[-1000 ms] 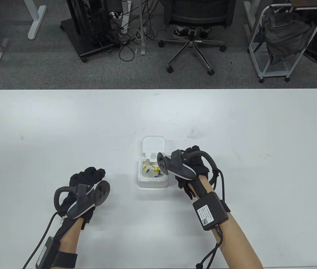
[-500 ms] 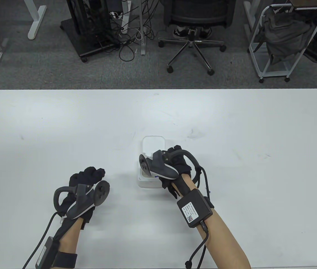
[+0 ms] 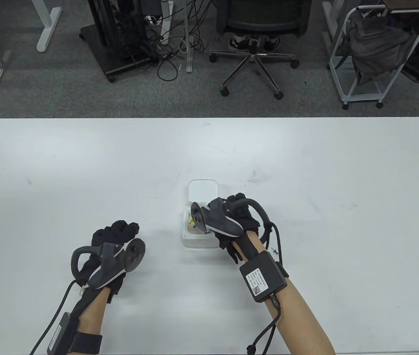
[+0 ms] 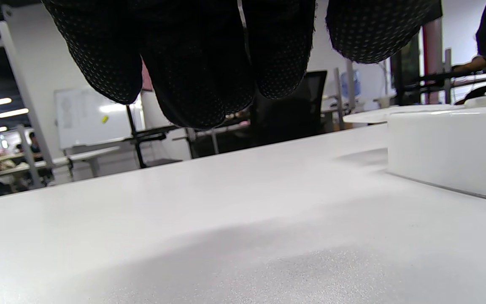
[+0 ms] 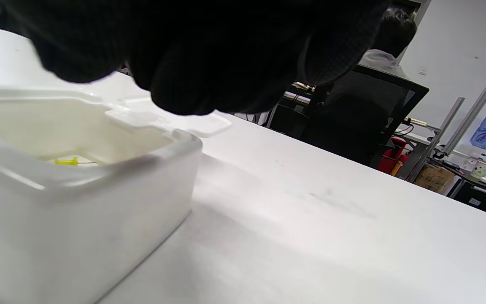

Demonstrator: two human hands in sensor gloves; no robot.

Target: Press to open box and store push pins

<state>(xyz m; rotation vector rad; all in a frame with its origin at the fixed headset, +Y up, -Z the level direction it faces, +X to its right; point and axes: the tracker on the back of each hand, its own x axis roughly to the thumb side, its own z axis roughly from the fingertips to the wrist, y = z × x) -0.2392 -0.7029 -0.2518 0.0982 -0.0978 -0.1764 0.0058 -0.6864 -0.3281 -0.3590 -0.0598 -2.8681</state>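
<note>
White box (image 3: 199, 242) sits mid-surface (image 3: 305, 166), lid (image 3: 202, 190) open, yellow pin (image 5: 66, 161) inside. Right hand (image 3: 239, 222) hovers over it, blocking the view; its grip is indeterminate. Left hand (image 3: 111, 236) rests nearby, curled, empty.

Both hands wear black gloves with tiny dots — left hand (image 3: 115, 236), right hand (image 3: 244, 222). Grey trackers sit on top; black boxes with cables ride the wrists.
</note>
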